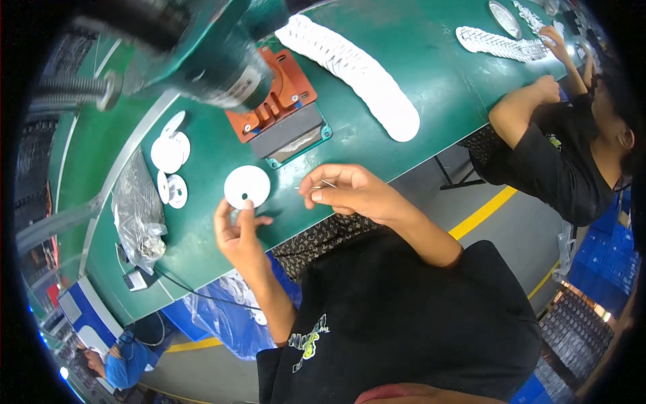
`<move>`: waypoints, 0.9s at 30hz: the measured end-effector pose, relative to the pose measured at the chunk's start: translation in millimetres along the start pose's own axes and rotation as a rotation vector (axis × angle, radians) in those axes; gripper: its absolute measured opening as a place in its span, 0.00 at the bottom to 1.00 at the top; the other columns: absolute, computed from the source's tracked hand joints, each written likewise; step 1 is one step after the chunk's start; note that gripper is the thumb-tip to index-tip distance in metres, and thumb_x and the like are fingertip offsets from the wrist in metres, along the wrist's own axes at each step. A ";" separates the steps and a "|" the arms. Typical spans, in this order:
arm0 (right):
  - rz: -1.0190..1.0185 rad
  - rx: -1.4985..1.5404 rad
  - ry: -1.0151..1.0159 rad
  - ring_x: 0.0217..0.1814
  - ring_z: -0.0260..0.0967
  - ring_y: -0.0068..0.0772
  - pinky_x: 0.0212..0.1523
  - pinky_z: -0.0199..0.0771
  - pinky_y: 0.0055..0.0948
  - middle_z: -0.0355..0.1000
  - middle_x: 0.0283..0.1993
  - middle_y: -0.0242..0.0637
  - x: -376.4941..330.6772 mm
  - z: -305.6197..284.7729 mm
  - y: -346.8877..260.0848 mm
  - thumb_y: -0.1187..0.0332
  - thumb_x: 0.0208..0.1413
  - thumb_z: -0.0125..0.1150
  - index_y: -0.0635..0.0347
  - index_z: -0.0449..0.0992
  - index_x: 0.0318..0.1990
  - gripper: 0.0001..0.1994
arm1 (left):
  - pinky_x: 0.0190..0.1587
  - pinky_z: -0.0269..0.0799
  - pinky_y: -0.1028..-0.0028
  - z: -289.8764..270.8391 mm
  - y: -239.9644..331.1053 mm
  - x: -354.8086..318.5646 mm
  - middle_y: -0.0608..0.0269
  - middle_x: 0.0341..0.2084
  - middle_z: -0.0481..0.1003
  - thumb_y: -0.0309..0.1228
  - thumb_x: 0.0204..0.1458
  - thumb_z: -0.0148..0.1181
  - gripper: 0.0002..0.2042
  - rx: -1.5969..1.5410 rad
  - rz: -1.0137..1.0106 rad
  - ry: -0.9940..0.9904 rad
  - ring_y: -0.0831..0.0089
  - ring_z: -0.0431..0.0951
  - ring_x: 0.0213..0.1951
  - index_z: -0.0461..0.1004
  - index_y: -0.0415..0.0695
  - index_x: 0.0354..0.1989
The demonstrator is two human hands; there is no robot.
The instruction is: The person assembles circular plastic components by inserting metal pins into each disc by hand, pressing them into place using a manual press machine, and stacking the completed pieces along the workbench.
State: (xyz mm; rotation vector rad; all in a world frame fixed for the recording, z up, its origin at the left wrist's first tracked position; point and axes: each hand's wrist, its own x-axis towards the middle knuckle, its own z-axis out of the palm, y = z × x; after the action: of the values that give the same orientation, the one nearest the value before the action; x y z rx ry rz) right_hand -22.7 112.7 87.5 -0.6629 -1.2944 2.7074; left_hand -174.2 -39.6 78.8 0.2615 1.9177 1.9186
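Observation:
My left hand (241,236) pinches a round white disc (247,178) by its near edge, with the thumb just below the dark hole in its middle. To the right, my right hand (350,191) is closed on thin metal pins (328,182), whose ends stick out past the fingertips. A small gap separates the two hands. Beyond them sits an orange fixture (296,75) on a dark grey block (288,140), with the green press head (222,74) over it. A long fanned row of white discs (367,74) lies to the right of the fixture.
Loose white discs (167,153) lie at the left, by a clear plastic bag (138,209) of small metal parts. A cable (202,294) crosses the front edge of the green table (431,87). At the right a co-worker (552,141) reaches toward another disc row (494,44).

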 end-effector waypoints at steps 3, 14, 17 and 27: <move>-0.173 -0.100 -0.006 0.32 0.65 0.15 0.29 0.65 0.17 0.73 0.34 0.32 9.6 11.3 5.9 0.69 0.63 0.54 0.63 0.74 0.48 0.11 | 0.35 0.81 0.73 10.3 -5.4 -11.3 0.52 0.45 0.73 0.19 0.55 0.57 0.16 -0.076 -0.081 -0.086 0.68 0.79 0.40 0.67 0.30 0.52; -0.447 -0.392 0.249 0.34 0.68 0.19 0.35 0.70 0.22 0.72 0.33 0.34 40.5 35.7 25.9 0.71 0.65 0.49 0.67 0.73 0.40 0.08 | 0.45 0.78 0.74 16.1 -19.9 -12.5 0.55 0.54 0.64 0.14 0.52 0.58 0.20 0.030 0.023 -0.287 0.68 0.78 0.43 0.67 0.30 0.55; -0.490 -0.434 0.202 0.31 0.67 0.19 0.34 0.71 0.22 0.71 0.29 0.32 44.4 32.9 30.2 0.71 0.65 0.49 0.67 0.72 0.39 0.09 | 0.43 0.80 0.75 14.1 -22.4 -11.0 0.55 0.55 0.62 0.15 0.51 0.60 0.19 0.088 0.081 -0.279 0.67 0.79 0.43 0.69 0.33 0.54; -0.478 -0.408 0.108 0.31 0.66 0.20 0.35 0.70 0.22 0.70 0.28 0.32 48.5 28.0 34.1 0.72 0.65 0.49 0.67 0.72 0.38 0.08 | 0.40 0.80 0.77 16.0 -17.3 -11.0 0.54 0.60 0.59 0.16 0.51 0.60 0.20 0.156 0.111 -0.281 0.71 0.79 0.42 0.70 0.33 0.54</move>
State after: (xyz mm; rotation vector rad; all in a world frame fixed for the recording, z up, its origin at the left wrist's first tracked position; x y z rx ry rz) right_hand -73.9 82.2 60.1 -0.4417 -1.7303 2.0271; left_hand -155.0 -30.2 63.9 0.6598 1.8953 1.6941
